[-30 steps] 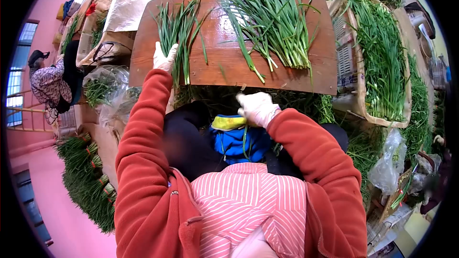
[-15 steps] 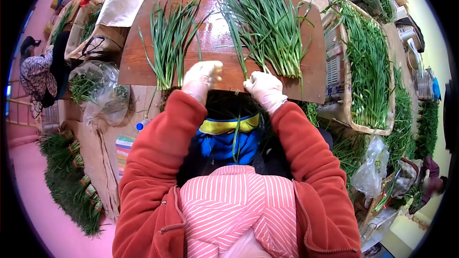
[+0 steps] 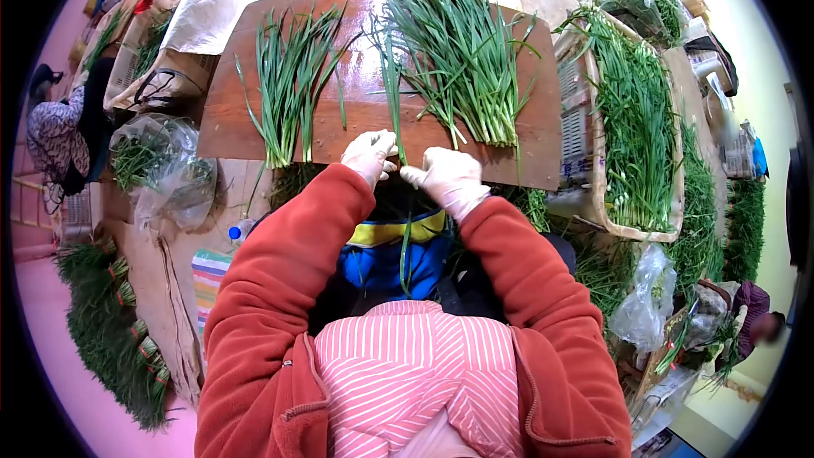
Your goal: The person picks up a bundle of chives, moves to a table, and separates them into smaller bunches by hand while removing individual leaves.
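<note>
In white gloves, both my hands meet at the near edge of a brown wooden board [image 3: 365,110]. Between them stands a thin chive stalk [image 3: 392,89], its leaves pointing away over the board. My right hand [image 3: 448,180] pinches its lower end. My left hand [image 3: 370,158] has curled fingers right beside the stalk; whether they grip it is hard to make out. A smaller bunch of chives [image 3: 290,93] lies on the board's left. The larger pile of chives [image 3: 475,68] lies on the right, pale ends toward me.
A crate of chives [image 3: 636,119] stands to the right. At left are a plastic bag of greens [image 3: 161,170], a blue-capped bottle [image 3: 239,231] and tied green bundles [image 3: 110,322]. Another person [image 3: 64,131] is at far left. A clear plastic bag [image 3: 646,301] hangs at right.
My right hand has drawn a stalk leftward from the large pile. My left hand has come down and closer to it. The view has shifted slightly.
</note>
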`<state>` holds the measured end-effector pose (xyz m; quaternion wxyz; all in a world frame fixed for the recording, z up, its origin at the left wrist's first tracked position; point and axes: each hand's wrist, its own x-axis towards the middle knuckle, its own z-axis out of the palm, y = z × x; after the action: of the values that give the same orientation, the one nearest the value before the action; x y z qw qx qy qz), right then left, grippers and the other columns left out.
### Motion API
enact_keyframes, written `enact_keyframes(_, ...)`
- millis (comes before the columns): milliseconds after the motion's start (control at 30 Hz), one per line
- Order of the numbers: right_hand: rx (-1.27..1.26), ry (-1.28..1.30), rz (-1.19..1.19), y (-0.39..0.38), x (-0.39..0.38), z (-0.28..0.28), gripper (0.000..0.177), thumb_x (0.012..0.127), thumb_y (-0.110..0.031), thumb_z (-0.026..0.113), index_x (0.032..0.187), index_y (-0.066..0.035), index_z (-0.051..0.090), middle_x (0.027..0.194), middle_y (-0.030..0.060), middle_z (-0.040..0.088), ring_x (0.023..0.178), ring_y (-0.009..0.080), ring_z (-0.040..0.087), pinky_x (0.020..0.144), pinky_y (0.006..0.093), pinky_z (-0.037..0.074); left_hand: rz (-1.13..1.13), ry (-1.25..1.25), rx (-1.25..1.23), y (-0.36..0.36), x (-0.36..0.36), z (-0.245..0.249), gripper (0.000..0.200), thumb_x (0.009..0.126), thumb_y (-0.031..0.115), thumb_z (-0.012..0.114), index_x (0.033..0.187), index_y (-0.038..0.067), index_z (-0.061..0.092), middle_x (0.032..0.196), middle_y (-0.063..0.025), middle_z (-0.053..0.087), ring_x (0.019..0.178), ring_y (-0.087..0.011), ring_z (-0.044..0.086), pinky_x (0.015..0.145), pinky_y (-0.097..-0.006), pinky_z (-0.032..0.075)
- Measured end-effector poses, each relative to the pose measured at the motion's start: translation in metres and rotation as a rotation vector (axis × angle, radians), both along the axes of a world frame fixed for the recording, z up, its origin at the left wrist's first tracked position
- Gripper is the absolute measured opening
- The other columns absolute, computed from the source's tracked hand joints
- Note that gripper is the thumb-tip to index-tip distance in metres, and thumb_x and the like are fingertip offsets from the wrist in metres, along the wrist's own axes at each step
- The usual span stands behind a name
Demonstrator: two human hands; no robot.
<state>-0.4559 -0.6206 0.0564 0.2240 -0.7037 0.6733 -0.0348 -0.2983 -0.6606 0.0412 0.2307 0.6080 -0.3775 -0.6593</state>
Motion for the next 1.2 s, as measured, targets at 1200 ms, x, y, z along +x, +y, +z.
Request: enact_keyframes(1200, -0.514, -0.090, -0.434, -0.022, -0.039, -0.017, 0.017, 0.074, -0.020, 0.054, 0.067, -0.007, 0.063, 0.068, 0.0151, 0.061, 0.065, 0.0321, 0.061, 0.060, 0.0404, 0.048, 0.150, 0.659, 0.101, 0.016, -0.017, 0.049, 0.038, 0.095, 0.020, 0.039, 0.131, 0.010, 0.041, 0.056, 0.0064, 0.026, 0.041, -0.0047, 0.024, 0.035, -0.0190, 0.021)
